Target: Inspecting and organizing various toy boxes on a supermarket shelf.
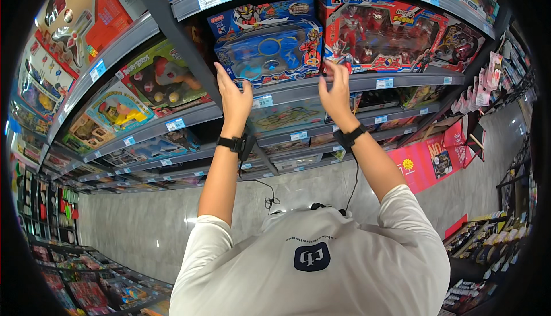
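Note:
A blue toy box (269, 51) with a clear window stands on the shelf before me, a blue plastic toy gun (280, 55) showing inside. My left hand (234, 96) is raised at the box's lower left corner, fingers extended and thumb apart. Whether it touches the cardboard cannot be told. On the other side, my right hand (338, 90) is beside the box's right edge, in front of the lower left corner of a red action-figure box (383, 34). Its fingers are bent and spread from the thumb, with nothing held between them. Black straps with cables circle both wrists.
The grey metal shelf edge (297, 91) carries price tags. A dark upright post (181, 36) divides the shelves, with an Angry Birds box (161, 79) left of it. Small packets (478, 90) hang at the right. Behind me is a grey tiled floor (129, 225).

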{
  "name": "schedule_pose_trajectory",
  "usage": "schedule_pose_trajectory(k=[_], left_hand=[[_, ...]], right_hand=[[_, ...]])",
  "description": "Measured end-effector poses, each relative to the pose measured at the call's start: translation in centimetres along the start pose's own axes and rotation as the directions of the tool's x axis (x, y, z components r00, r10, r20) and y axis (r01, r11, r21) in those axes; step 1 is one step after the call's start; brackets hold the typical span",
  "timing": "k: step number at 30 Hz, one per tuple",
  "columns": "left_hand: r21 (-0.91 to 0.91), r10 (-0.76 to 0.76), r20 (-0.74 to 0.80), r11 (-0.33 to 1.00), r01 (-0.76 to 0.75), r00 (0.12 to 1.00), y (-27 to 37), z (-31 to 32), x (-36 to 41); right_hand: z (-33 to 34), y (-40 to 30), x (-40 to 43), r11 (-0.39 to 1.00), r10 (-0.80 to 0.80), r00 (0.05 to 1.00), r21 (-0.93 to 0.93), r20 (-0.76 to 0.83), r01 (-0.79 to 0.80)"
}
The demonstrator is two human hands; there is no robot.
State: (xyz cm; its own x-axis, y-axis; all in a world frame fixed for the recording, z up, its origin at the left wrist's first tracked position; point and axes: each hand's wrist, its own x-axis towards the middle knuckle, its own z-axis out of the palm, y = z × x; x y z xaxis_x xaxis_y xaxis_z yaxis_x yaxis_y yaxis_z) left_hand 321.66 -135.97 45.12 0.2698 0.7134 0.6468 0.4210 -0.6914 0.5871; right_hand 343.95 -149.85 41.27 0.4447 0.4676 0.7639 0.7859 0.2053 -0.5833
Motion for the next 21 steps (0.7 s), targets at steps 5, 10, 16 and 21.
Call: schedule_pose_trajectory(k=[5, 10, 16, 21], left_hand=[[-0.002, 0.265, 0.051, 0.964, -0.265, 0.963, 0.8, -0.9, -5.0], [-0.056, 0.145, 0.322, 0.989, -0.134, 0.936, -6.5, -0.8, -17.4], [0.354, -0.364, 0.898, 0.931, 0.085, 0.247, -30.7, -8.5, -47.3], [0.609, -0.501, 0.773, 0.758, 0.234, -0.390, -28.8, -12.2, -52.9]], right_hand=[[-5.0, 4.1, -10.0, 0.987, 0.161, 0.983, -0.023, 0.089, -0.160], [-11.7, 11.7, -31.5, 0.867, 0.414, 0.852, -0.422, 0.319, -0.264], [-20.6, 10.2, -50.6, 0.178, 0.945, -0.190, -0.907, 0.266, -0.383], [-24.1, 9.1, -57.7, 0.007, 0.966, -0.220, -0.868, 0.134, -0.497]])
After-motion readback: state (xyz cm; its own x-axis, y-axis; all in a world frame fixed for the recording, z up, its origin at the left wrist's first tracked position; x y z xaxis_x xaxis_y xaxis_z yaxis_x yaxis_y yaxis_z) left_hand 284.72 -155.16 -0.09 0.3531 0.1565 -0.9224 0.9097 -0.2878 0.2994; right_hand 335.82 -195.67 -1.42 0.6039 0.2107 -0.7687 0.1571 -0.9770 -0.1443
